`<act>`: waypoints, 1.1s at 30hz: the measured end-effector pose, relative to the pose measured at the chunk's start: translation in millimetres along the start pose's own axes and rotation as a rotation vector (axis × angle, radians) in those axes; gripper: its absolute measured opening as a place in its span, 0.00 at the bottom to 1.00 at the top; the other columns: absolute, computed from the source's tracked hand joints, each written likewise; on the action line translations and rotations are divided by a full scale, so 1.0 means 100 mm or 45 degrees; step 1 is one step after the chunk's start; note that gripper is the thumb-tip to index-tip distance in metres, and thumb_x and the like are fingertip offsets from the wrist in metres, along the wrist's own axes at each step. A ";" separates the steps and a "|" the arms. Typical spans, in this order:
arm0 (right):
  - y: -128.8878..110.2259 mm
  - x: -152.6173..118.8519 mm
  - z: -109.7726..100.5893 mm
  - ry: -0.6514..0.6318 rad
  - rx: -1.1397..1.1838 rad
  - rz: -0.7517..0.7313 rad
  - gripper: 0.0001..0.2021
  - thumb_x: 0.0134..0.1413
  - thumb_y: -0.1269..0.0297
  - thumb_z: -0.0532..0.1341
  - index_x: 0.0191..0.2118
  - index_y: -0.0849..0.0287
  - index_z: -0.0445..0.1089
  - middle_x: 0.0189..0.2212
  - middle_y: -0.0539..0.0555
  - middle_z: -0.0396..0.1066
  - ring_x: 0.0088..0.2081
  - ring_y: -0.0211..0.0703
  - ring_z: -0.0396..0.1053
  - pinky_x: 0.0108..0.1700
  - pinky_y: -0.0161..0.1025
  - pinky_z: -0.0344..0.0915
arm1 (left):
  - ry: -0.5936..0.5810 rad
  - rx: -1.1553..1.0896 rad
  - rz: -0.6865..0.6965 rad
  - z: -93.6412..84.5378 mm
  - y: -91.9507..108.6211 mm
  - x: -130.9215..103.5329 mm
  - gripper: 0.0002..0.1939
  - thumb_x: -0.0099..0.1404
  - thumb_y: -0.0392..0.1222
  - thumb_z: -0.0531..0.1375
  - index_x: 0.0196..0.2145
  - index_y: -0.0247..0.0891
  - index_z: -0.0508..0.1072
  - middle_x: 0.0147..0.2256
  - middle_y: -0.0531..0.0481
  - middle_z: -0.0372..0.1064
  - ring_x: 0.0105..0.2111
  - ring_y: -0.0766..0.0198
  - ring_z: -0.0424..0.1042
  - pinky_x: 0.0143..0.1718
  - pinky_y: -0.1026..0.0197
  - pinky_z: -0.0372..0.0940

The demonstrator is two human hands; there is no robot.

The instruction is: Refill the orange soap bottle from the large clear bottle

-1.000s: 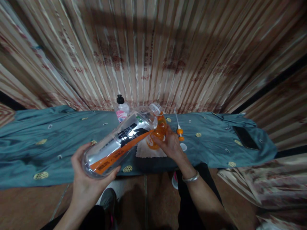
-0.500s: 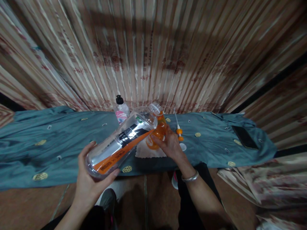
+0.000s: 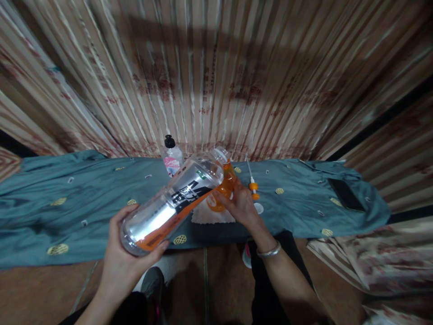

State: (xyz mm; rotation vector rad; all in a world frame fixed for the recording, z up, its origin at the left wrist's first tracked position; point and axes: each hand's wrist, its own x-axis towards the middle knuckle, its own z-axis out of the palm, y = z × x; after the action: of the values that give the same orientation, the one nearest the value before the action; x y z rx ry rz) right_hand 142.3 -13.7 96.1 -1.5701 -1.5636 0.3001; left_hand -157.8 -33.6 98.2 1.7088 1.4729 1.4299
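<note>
My left hand (image 3: 130, 250) is wrapped round the base of a large clear plastic bottle (image 3: 169, 207) with a silver, black and orange label. This bottle is tilted, its mouth up and to the right, over the top of an orange bottle (image 3: 226, 183). My right hand (image 3: 238, 201) grips the orange bottle, which stands on a white cloth (image 3: 204, 215). How the two mouths meet is hard to make out. An orange and white pump top (image 3: 253, 186) with a tube lies right of my right hand, beside a small white cap (image 3: 258, 208).
A clear squeeze bottle (image 3: 172, 159) with a black cap and pink label stands behind the large bottle. At the right a dark phone (image 3: 345, 194) lies on the green patterned cloth (image 3: 101, 194). Striped curtains (image 3: 209, 81) hang close behind.
The large bottle has turned slightly in my left hand, so its label faces differently, and its base sits a little lower. My right hand keeps its hold on the orange bottle.
</note>
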 end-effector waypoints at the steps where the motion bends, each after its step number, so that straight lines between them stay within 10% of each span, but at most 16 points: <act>1: 0.00 0.00 0.01 0.006 0.005 -0.005 0.24 0.61 0.53 0.69 0.58 0.60 0.72 0.46 0.64 0.84 0.47 0.62 0.83 0.50 0.53 0.79 | -0.016 0.017 0.019 -0.01 -0.01 -0.01 0.43 0.42 0.55 0.77 0.55 0.47 0.69 0.51 0.41 0.76 0.50 0.38 0.81 0.53 0.34 0.77; 33: 0.02 -0.02 0.06 0.026 -0.120 -0.021 0.27 0.61 0.53 0.69 0.60 0.61 0.70 0.43 0.63 0.84 0.43 0.62 0.84 0.45 0.52 0.80 | 0.167 0.144 0.291 -0.08 0.03 -0.05 0.47 0.44 0.60 0.78 0.59 0.46 0.71 0.51 0.44 0.76 0.45 0.47 0.80 0.46 0.47 0.75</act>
State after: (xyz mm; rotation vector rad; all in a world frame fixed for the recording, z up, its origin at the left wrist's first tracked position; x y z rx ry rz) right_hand 138.8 -13.0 90.3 -1.6266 -1.5943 0.2033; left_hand -163.1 -41.1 102.1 1.9373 1.4908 1.6313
